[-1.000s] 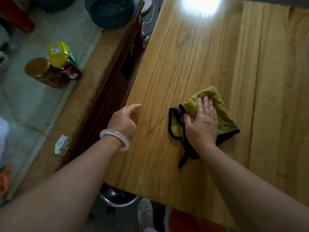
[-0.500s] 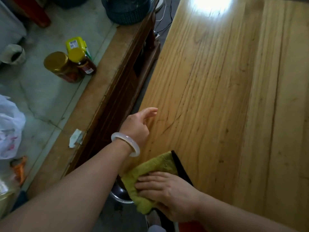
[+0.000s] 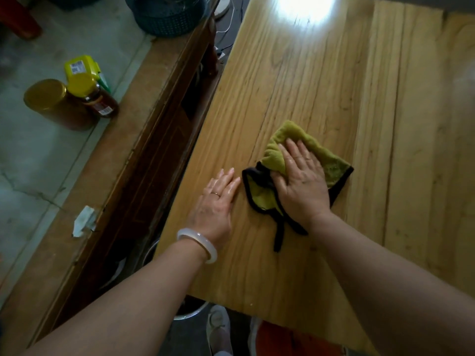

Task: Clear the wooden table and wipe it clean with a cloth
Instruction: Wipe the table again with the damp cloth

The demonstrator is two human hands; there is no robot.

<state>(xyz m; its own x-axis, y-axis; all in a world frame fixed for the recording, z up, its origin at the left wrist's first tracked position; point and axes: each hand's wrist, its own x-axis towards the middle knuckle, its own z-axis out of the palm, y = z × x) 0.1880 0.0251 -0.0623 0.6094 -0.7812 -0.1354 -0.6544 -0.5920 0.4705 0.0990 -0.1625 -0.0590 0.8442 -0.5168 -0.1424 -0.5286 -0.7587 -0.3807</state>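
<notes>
A green cloth with a black hem [image 3: 331, 163] lies on the wooden table [image 3: 334, 80], a little in from its near left corner. My right hand [image 3: 302, 179] presses flat on the cloth with straight fingers, the thumb tucked at the cloth's folded left edge. A black strip of the hem trails toward me below the wrist. My left hand [image 3: 217, 201] rests flat on the bare wood just left of the cloth, fingers straight, a pale bangle on the wrist.
A dark wooden bench or low cabinet [image 3: 144, 155] runs along the table's left side. On the floor beyond it stand two jars [image 3: 69, 104] and a yellow box [image 3: 79, 66]. A dark basket [image 3: 167, 14] sits at the top. A metal bowl [image 3: 187, 310] shows under the near edge.
My right hand has pushed the cloth from the near left corner away from me onto the tabletop. My left hand has gone from the table's edge to lying flat on top.
</notes>
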